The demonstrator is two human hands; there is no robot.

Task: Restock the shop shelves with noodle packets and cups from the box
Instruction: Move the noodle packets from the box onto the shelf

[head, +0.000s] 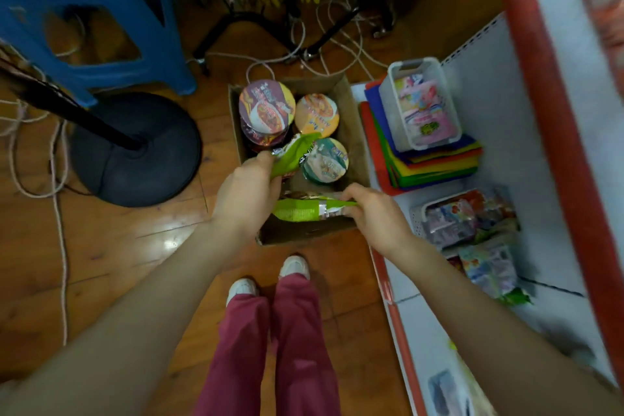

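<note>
A brown cardboard box (353, 132) stands on the wooden floor beside the low white shelf (499, 84). Inside it are a purple-lidded noodle cup (266, 106), an orange-lidded cup (316, 115) and a teal-lidded cup (327, 159). My left hand (244, 194) is shut on a green noodle packet (293, 154), tilted above the box's middle. Over the near end of the box, my right hand (374, 213) grips a second green packet (304, 209), held level. More packets lie under it, mostly hidden.
The shelf holds a white basket of pink items (422, 105) on stacked coloured sheets (435, 162), plus a small basket and loose packets (472, 230). A black fan base (135, 149), blue stool (84, 10), wire racks and floor cables (60, 246) surround the box. My feet stand behind it.
</note>
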